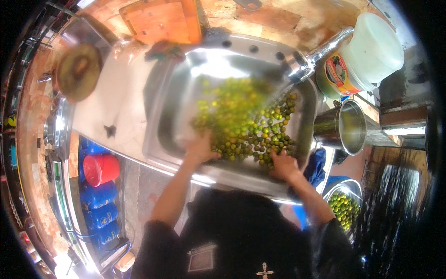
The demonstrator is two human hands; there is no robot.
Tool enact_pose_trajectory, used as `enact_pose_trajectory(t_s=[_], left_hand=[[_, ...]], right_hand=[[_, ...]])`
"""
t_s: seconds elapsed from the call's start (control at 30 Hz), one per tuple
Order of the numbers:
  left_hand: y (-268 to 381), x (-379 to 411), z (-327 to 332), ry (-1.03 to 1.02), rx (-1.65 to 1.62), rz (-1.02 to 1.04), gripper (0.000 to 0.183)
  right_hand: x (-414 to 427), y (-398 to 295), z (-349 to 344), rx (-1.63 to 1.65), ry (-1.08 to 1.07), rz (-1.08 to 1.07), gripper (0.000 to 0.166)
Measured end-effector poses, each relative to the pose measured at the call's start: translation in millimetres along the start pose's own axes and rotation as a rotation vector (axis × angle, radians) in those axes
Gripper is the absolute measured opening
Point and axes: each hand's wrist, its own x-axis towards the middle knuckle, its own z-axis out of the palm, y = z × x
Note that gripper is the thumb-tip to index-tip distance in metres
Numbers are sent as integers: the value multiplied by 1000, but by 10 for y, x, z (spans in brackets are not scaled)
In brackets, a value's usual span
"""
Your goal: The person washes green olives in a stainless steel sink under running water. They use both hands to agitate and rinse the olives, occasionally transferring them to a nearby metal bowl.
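Observation:
Many small green and yellowish citrus fruits [264, 130] lie in a stainless steel sink basin [177, 139]. Water runs onto them from a chrome faucet [299, 69] at the upper right. At the near left of the pile is my left hand [202, 148], blurred, its fingers against the fruits; whether it grips any I cannot tell. My right hand [284, 165] reaches over the near right of the basin, fingers spread and touching fruits at the pile's edge. Part of the pile is blurred near the middle.
A white plastic tub [338, 75] and a steel pot [352, 127] stand right of the sink. Lower right, another container holds more citrus fruits [345, 209]. An orange cutting board [162, 22] lies behind. Blue cylinders [99, 195] and a red bucket [101, 170] are lower left.

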Motion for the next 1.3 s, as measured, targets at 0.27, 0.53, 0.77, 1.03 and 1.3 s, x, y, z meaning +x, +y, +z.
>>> enact_pose_trajectory(t_s=[0.27, 0.53, 0.77, 1.03, 1.3], left_hand=[[624, 354, 780, -137, -109, 233, 79], [413, 243, 599, -176, -428, 570, 43], [-511, 515, -125, 147, -399, 142, 32], [-653, 853, -53, 260, -345, 282, 22], [-497, 1309, 157, 177, 108, 512, 21]], right_hand=[[932, -172, -49, 295, 427, -6, 66], [1016, -460, -522, 383, 665, -286, 28], [1246, -1414, -387, 368, 484, -252, 29], [1430, -278, -480, 1360, 681, 13, 23], [1014, -332, -513, 728, 484, -51, 19]])
